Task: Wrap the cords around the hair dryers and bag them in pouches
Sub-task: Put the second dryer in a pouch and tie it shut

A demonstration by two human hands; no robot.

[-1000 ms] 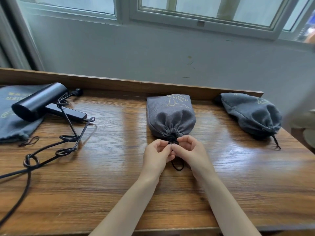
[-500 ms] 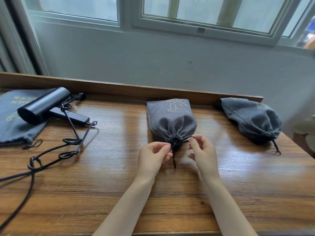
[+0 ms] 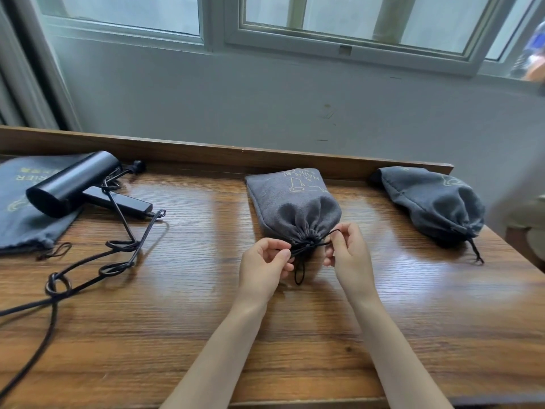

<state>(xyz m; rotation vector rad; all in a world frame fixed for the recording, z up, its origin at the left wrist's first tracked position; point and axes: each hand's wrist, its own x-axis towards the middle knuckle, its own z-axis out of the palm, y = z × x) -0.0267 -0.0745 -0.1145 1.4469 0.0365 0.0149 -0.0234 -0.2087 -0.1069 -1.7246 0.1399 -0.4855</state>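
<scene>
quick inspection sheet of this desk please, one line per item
surface: wooden table, glossy, raised back ledge
job's things: middle pouch filled, mouth gathered; right pouch closed; hair dryer unbagged, partly on flat left pouch
clutter: nothing seen
grippers: left hand and right hand each pinch the middle pouch's drawstring
cables: cord unwrapped, looped across the table, running off its left edge
surroundings: grey wall, window above

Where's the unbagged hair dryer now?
Head view, far left: the black hair dryer lies partly on a flat grey pouch, its cord loose alongside.
</scene>
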